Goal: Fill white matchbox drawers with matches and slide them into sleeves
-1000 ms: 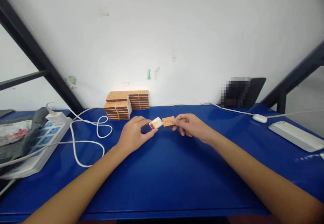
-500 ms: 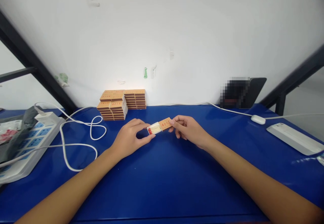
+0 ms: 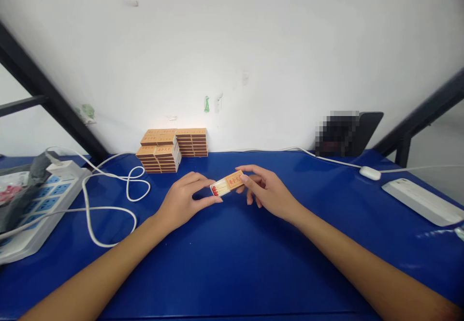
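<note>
A matchbox is held between my two hands above the blue table, its inner tray slid partly out to the left. Red-headed matches lie in the exposed white tray. My left hand pinches the tray's left end between thumb and fingers. On the orange sleeve's right end, my right hand grips with the thumb on top and fingers behind and below. Farther back, to the left, stand stacked matchboxes in orange and brown, close to the wall.
On the left are a white power strip, a grey bag and looping white cables. To the right lie a white adapter and a small white cable box. A dark device leans on the wall.
My right thumb and fingers have shifted on the sleeve, the forefinger now reaching along its far edge. The tray stays partly out, and the view has moved slightly.
</note>
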{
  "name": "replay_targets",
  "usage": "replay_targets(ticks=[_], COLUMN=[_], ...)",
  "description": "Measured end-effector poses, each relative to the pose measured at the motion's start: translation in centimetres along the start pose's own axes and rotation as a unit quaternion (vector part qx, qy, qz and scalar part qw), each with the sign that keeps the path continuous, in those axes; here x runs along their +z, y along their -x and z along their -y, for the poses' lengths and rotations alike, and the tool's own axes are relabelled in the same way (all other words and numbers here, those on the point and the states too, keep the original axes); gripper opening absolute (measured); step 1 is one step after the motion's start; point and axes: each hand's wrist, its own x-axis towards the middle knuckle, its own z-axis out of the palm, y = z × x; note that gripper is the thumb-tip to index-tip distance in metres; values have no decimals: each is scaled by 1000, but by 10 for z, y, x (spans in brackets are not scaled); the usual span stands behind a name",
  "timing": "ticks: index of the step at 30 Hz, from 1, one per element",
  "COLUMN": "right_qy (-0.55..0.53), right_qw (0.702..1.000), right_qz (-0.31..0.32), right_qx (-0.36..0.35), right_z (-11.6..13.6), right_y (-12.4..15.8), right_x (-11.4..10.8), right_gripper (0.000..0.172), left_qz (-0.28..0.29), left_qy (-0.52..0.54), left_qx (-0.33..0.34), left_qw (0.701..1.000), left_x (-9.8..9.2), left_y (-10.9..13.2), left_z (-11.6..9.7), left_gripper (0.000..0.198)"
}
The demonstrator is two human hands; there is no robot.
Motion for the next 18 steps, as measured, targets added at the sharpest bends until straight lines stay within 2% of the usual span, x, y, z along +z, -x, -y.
replay_targets(ticks=[6, 14, 18], right_qy=[-20, -128, -135], right_qw=[1000, 992, 991], right_qz=[15, 9, -2], right_qx=[-3, 4, 14], right_z=[3, 6, 5], right_y=[5, 18, 19], right_x=[7, 30, 32], right_gripper=[68, 76, 76], left_qz=[-21, -70, -62], left_qy=[22, 30, 32], left_qx=[29, 8, -9], left_qw=[999, 997, 998], left_x=[0, 3, 3], left_y=[-2, 0, -1], left_z=[-3, -8, -10], left_gripper=[36, 36, 37])
